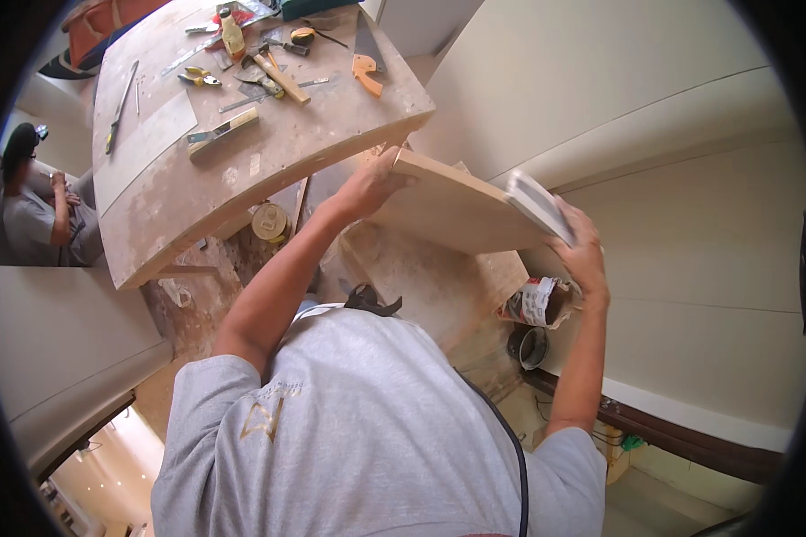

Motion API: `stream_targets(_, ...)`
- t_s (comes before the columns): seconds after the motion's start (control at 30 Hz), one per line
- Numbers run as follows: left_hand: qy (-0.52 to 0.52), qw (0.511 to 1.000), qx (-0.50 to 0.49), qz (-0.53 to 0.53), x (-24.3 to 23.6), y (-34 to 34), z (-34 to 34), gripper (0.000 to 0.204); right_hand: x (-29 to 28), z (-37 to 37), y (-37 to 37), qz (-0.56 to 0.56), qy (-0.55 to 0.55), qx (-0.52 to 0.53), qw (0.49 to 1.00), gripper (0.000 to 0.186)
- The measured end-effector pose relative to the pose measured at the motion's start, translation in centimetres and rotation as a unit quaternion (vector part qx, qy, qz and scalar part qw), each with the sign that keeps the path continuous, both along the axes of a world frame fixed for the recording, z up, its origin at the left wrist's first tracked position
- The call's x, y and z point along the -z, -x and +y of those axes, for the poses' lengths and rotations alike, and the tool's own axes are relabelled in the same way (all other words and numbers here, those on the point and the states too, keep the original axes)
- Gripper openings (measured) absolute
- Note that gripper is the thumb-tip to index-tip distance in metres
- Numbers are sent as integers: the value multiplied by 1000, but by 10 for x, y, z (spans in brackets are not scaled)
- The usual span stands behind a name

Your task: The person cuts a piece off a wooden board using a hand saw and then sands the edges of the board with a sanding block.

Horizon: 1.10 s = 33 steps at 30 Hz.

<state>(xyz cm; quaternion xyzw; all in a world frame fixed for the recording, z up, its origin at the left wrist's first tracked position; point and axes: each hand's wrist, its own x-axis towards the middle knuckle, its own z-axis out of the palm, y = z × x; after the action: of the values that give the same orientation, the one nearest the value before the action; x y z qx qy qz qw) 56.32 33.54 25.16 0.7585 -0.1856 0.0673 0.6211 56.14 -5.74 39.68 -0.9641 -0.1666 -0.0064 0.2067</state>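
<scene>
A flat, light-brown wooden board is held up, tilted, in front of my body, beside the near right corner of the workbench. My left hand grips its upper left corner, fingers wrapped over the edge. At the board's right end, my right hand clasps a pale grey-and-white block that looks like a sanding block. The block lies against the board's edge there. Most of my right fingertips are hidden behind the block and board.
The dusty workbench carries a hammer, a handsaw, pliers, a tape measure and a bottle. Buckets stand low at right, near the wall. A person is at far left. A black cable crosses my shirt.
</scene>
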Motion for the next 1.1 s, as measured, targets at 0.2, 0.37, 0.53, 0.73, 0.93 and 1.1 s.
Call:
stream_targets(0.2,41,999,10,34,6,3,-2,26,7,42,-4,-42,56,-68,995,73)
stream_targets(0.37,52,997,38,43,32,-6,4,34,14,206,-20,-52,33,-172,983,71)
stream_targets(0.53,-127,992,20,17,39,-10,15,36,29,261,-24,-74,72,-125,987,68)
stream_targets(0.73,23,998,40,45,12,0,2,32,20,124,-8,-67,33,-112,991,70)
stream_targets(0.93,24,997,27,63,-1,5,-3,26,0,-57,14,-44,13,-21,999,72)
stream_targets(1.1,24,997,2,69,1,10,-4,25,6,-44,11,-57,14,-18,998,71)
